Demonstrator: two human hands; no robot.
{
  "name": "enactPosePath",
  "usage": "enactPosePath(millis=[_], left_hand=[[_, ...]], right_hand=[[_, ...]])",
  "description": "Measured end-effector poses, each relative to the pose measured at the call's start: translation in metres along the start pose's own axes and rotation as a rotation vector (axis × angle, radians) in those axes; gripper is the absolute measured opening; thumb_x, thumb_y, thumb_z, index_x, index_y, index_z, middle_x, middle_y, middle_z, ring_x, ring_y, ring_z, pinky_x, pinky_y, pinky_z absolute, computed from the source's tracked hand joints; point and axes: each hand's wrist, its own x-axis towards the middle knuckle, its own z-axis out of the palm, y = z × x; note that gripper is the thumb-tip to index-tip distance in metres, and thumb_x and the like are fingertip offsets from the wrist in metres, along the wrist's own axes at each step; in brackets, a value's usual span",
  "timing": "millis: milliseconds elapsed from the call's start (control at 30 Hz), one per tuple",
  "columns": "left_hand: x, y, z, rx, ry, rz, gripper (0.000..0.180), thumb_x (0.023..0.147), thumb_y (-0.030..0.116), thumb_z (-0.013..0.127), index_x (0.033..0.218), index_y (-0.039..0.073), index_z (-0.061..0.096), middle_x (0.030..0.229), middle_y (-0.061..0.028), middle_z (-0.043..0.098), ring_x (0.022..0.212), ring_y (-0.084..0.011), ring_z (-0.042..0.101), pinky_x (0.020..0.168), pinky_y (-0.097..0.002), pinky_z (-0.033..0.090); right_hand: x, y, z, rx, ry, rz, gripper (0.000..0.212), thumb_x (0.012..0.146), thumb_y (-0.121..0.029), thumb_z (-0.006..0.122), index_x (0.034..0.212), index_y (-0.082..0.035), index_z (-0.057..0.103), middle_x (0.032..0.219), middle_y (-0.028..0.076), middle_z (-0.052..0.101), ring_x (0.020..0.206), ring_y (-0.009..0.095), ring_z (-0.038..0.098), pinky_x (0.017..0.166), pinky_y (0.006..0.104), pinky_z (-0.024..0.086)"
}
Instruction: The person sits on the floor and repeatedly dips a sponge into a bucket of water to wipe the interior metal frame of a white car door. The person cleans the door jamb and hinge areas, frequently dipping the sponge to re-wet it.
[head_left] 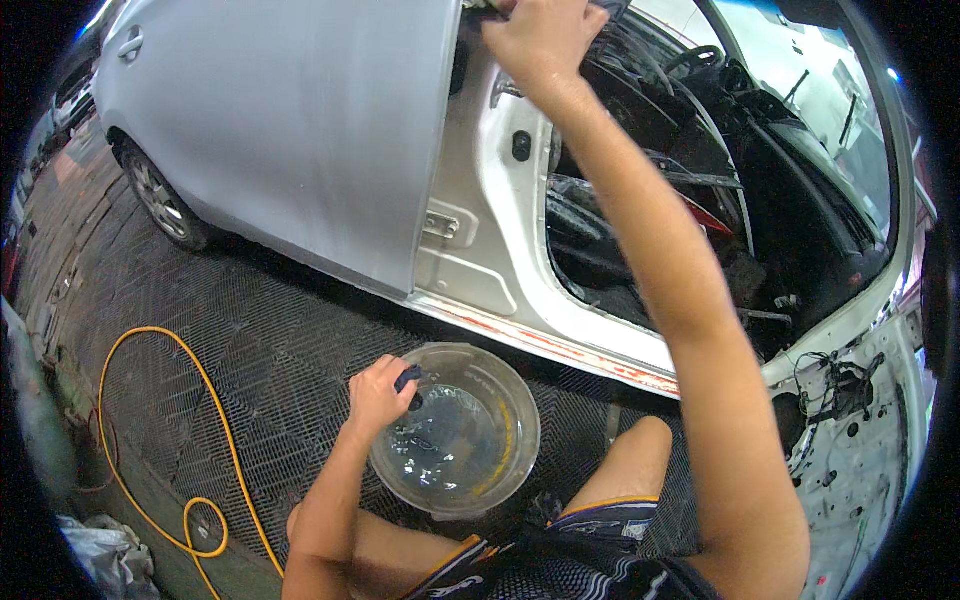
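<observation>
My left hand is at the left rim of a round, translucent bucket with water in it. Its fingers are closed on a small dark piece whose kind I cannot make out. My right arm reaches up across the open doorway of a car. At the top edge, my right hand is closed, knuckles up, at the upper part of the white door pillar. What lies under its fingers is hidden. A dull grey rear door stands left of the pillar.
A yellow hose loops over the dark grid floor mat at left. The white door sill with reddish patches runs behind the bucket. A stripped white door with loose wires stands at right. Crumpled plastic lies lower left.
</observation>
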Motion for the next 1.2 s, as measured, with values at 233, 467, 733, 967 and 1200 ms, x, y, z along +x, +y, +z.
enactPosePath(millis=[233, 467, 733, 967, 1200], left_hand=[[0.006, 0.002, 0.006, 0.026, 0.008, -0.003, 0.02, 0.077, 0.018, 0.077, 0.094, 0.009, 0.071, 0.089, -0.0086, 0.068, 0.078, -0.032, 0.07, 0.066, -0.0431, 0.057], [0.004, -0.002, 0.005, 0.02, 0.023, -0.03, 0.021, 0.078, 0.019, 0.076, 0.095, 0.008, 0.071, 0.089, -0.0085, 0.069, 0.078, -0.0322, 0.071, 0.067, -0.0423, 0.057], [0.002, -0.006, 0.007, 0.004, 0.039, -0.032, 0.022, 0.077, 0.019, 0.077, 0.096, 0.008, 0.072, 0.089, -0.0081, 0.068, 0.077, -0.0316, 0.07, 0.067, -0.0427, 0.057], [0.007, -0.003, 0.006, -0.009, 0.033, -0.004, 0.022, 0.077, 0.017, 0.077, 0.096, 0.008, 0.072, 0.091, -0.0086, 0.069, 0.078, -0.0314, 0.071, 0.068, -0.0425, 0.058], [0.006, -0.012, 0.01, -0.047, 0.064, 0.002, 0.023, 0.077, 0.018, 0.077, 0.097, 0.007, 0.072, 0.09, -0.009, 0.07, 0.078, -0.0323, 0.071, 0.068, -0.043, 0.058]], right_hand=[[-0.033, -0.009, 0.046, 0.196, 0.478, 0.011, 0.02, 0.072, -0.014, 0.073, 0.088, -0.001, 0.07, 0.102, 0.019, 0.062, 0.109, 0.036, 0.052, 0.095, 0.0484, 0.035], [-0.026, -0.015, 0.061, 0.175, 0.575, -0.078, 0.012, 0.074, -0.005, 0.065, 0.085, 0.001, 0.066, 0.098, 0.019, 0.06, 0.11, 0.036, 0.051, 0.093, 0.0495, 0.034], [0.02, -0.015, 0.036, 0.185, 0.674, -0.082, 0.013, 0.077, -0.008, 0.07, 0.087, -0.001, 0.067, 0.1, 0.017, 0.062, 0.11, 0.036, 0.052, 0.093, 0.049, 0.034], [-0.03, -0.009, 0.054, 0.234, 0.534, -0.177, 0.018, 0.068, -0.003, 0.071, 0.083, -0.005, 0.062, 0.097, 0.016, 0.059, 0.106, 0.037, 0.053, 0.094, 0.0487, 0.034], [-0.001, 0.01, 0.051, 0.191, 0.732, -0.219, 0.014, 0.078, -0.011, 0.071, 0.084, -0.004, 0.061, 0.097, 0.016, 0.059, 0.106, 0.037, 0.053, 0.088, 0.0487, 0.034]])
